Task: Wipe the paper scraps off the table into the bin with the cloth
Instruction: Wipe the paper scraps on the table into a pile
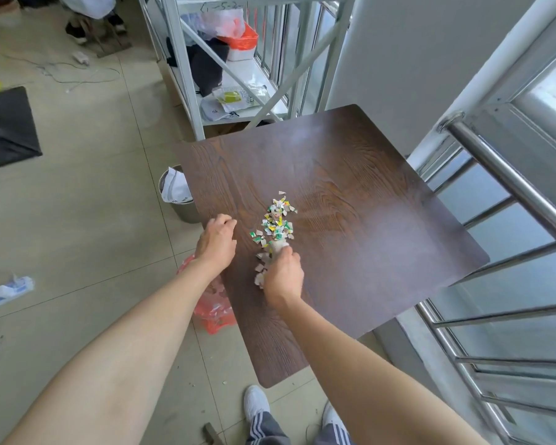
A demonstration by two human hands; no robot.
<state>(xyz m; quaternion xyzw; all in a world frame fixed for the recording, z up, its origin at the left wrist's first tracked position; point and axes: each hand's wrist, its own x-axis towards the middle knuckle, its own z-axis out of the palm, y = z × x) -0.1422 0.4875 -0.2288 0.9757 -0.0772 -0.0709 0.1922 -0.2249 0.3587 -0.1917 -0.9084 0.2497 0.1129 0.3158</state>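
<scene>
A heap of small coloured paper scraps (275,224) lies in a narrow band on the dark wooden table (350,194), left of its middle. My right hand (284,276) rests on the near end of the band, closed around a small pale cloth (280,245) whose tip sticks out past the fingers. My left hand (217,242) sits at the table's left edge, fingers curled, nothing visible in it. A grey bin (175,195) with white paper inside stands on the floor beside the table's left edge, beyond my left hand.
A red plastic bag (214,308) lies on the floor under the table's left edge. A white metal rack (238,59) with bags stands behind the table. A steel railing (507,220) runs along the right. My feet (257,403) are at the near edge.
</scene>
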